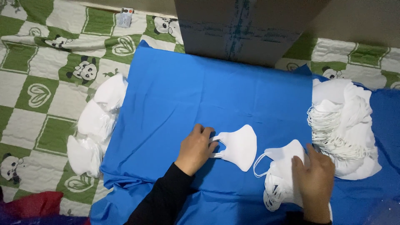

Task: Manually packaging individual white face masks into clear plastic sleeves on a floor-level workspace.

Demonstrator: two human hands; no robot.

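Observation:
A single folded white face mask (239,146) lies on the blue cloth (200,91). My left hand (195,148) rests beside it, fingers pinching its ear loops at the mask's left edge. My right hand (314,183) lies flat on a small stack of white masks (281,175) at the lower right, with ear loops spilling out to the left of the stack.
A large heap of loose white masks (348,129) sits at the right. Bagged bundles of masks (96,125) lie on the left on a green-and-white panda quilt (37,83). A cardboard box (241,29) stands at the cloth's far edge.

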